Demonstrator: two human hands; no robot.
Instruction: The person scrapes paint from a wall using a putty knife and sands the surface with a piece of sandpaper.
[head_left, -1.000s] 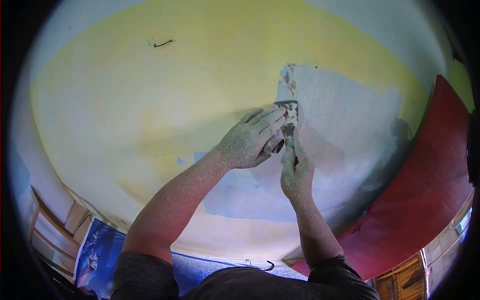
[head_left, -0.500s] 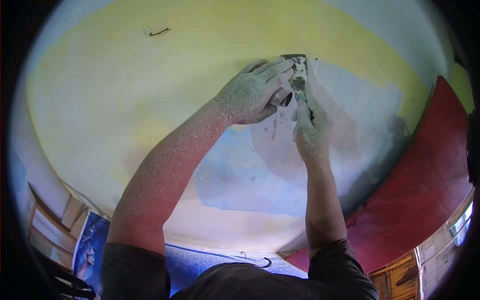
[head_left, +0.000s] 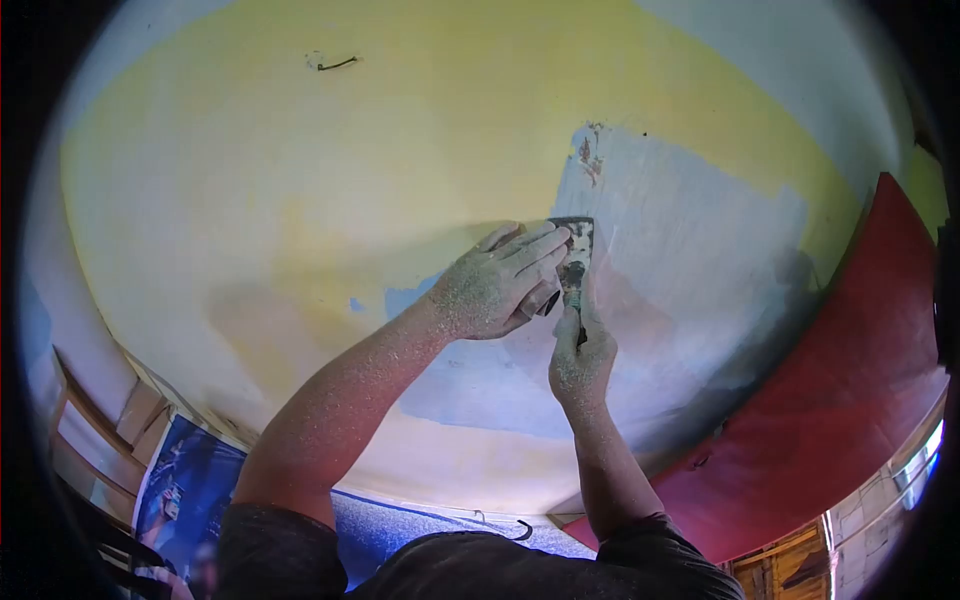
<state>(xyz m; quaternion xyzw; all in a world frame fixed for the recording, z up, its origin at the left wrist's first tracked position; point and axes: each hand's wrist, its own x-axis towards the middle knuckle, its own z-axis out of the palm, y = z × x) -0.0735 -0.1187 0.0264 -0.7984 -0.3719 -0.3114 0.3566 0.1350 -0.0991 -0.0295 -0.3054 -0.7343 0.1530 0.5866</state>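
Observation:
My right hand (head_left: 583, 365), dusty with white powder, is closed around the handle of a putty knife (head_left: 578, 250). Its broad, paint-stained blade lies against the wall (head_left: 480, 390), which is painted in yellow, pale blue and cream patches. My left hand (head_left: 497, 285) is speckled with the same powder. Its outstretched fingertips rest at the blade's left edge, while its lower fingers curl around a short grey tube-like piece (head_left: 541, 300) whose kind I cannot make out. Above the blade, a chipped spot (head_left: 590, 155) shows brown marks in the blue paint.
A bent metal hook (head_left: 337, 63) sticks out of the wall at upper left. A large red panel (head_left: 810, 420) leans along the right side. Below are a blue printed sheet (head_left: 190, 475), a dark hook (head_left: 524, 530) and a wooden piece (head_left: 790, 560) at lower right.
Both hands and the putty knife have moved down the wall and slightly left. The chipped spot, earlier mostly covered by the blade and fingers, now shows above them.

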